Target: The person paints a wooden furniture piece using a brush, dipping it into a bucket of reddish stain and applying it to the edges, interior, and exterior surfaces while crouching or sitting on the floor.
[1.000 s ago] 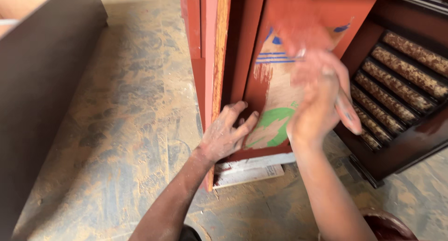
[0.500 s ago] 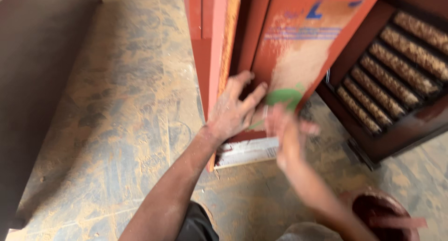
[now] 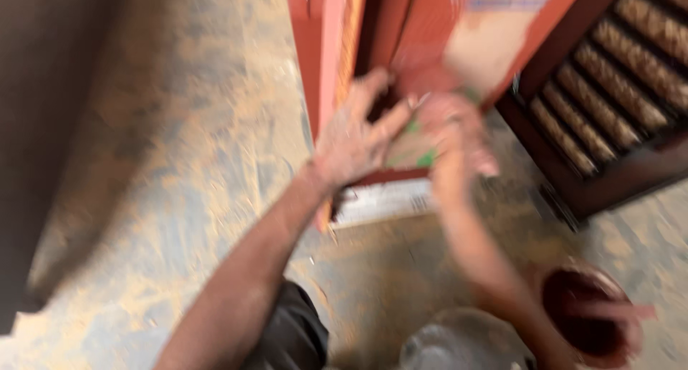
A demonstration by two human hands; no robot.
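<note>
My left hand (image 3: 355, 137) lies flat with fingers spread against the lower part of an upright panel (image 3: 473, 47), a printed board smeared with red-brown stain. My right hand (image 3: 455, 137) is just to its right on the same panel, badly blurred by motion, so whether it holds anything cannot be made out. The panel stands in a red-painted wooden frame (image 3: 326, 76) on a dusty floor. A white strip (image 3: 383, 201) shows at the panel's foot.
A dark louvred wooden shutter (image 3: 616, 90) leans at the right. A small tub of red-brown stain (image 3: 584, 320) sits on the floor at lower right, next to a grey round object (image 3: 459, 348). A dark board (image 3: 43, 126) stands along the left.
My right hand has swept down the panel from its upper part to beside my left hand. My left hand has stayed pressed on the panel. The view has shifted and blurred.
</note>
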